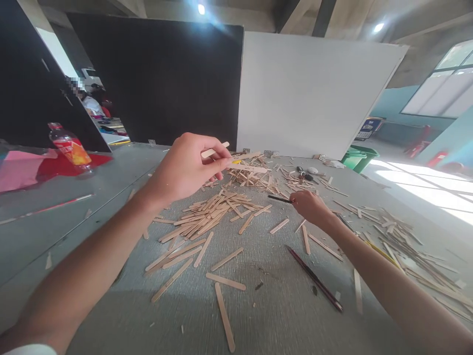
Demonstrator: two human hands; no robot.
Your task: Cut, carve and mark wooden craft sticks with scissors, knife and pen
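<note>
My left hand point(197, 165) is raised over the table, its fingers closed on a wooden craft stick point(215, 150). A second flat stick point(249, 168) and a small yellow bit point(237, 161) show at the fingertips; whether these are gripped too is unclear. My right hand point(308, 207) is closed around a thin dark flat tool point(280, 199) that points left, its exact kind not clear. Below and between both hands spreads a heap of craft sticks point(214, 212). A dark red pencil-like rod point(314, 278) lies nearer me, below my right hand.
On the grey table point(273, 315), slivers point(254, 180) and keys point(305, 174) lie toward the back. More strips point(424, 261) are at right. A bottle point(72, 148) stands left on red sheeting. Black point(166, 84) and white panels point(314, 93) rise behind; a person point(92, 106) sits beyond.
</note>
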